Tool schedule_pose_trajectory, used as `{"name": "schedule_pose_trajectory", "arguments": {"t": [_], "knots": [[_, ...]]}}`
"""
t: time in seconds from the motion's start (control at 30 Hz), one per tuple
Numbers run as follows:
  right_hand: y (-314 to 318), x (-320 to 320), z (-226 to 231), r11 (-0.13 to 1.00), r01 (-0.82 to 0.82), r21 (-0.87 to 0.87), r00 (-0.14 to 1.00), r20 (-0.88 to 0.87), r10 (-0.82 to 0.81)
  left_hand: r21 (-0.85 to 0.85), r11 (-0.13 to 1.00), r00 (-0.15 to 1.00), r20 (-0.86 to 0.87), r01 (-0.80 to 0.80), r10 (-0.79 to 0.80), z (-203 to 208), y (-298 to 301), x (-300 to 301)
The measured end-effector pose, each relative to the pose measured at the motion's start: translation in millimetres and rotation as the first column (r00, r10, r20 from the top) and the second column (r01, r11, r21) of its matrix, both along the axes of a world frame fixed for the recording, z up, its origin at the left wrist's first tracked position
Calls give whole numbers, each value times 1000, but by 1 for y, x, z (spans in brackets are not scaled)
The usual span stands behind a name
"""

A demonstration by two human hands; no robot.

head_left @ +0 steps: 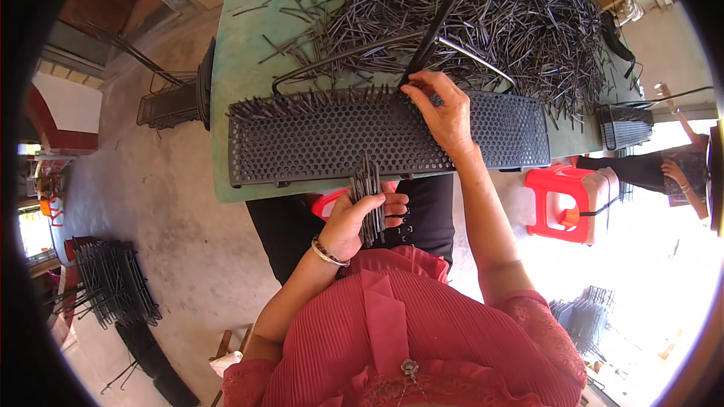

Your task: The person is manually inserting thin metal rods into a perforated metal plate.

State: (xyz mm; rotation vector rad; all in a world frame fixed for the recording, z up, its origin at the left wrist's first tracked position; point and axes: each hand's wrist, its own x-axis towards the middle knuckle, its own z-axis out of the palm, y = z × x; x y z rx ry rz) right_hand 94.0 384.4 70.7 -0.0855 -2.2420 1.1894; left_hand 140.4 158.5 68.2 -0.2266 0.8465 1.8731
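Note:
A long black perforated panel [324, 136] lies along the near edge of the green table. Thin dark rods [302, 102] stand in its holes along the far side, from the left end to about the middle. Below the panel's near edge, my left hand [351, 222] is closed round a bundle of thin rods [368, 203]. My right hand [445, 109] reaches over the panel, thumb and forefinger pinched at its far edge, where the row of rods ends. Whatever is between those fingertips is too small to make out. A black metal post [445, 11] rises just beyond them.
A large heap of loose dark rods [483, 22] covers the far part of the green table [245, 45]. Red stools [558, 200] stand to the right, near another person [682, 169]. Black racks [117, 279] are stacked on the floor at left.

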Motion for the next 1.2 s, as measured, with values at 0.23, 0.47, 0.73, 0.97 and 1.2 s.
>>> {"name": "schedule_pose_trajectory", "arguments": {"t": [0.23,0.47,0.73,0.97,1.2], "knots": [[-2,-1,0,990,54,129,996,-80,-44,-5,1000,1000,-11,26,-26,1,1,1],[-27,38,31,962,-60,-267,909,383,163,32,999,996,-87,7,-4,4,1,-4],[-41,61,29,873,-234,-427,767,471,436,59,998,993,-114,-27,33,11,7,-2],[-39,59,33,790,-78,-608,751,486,448,48,998,993,-106,-46,51,7,8,0],[-36,61,31,814,-93,-574,717,529,455,7,999,991,-124,-48,48,9,10,1]]}}
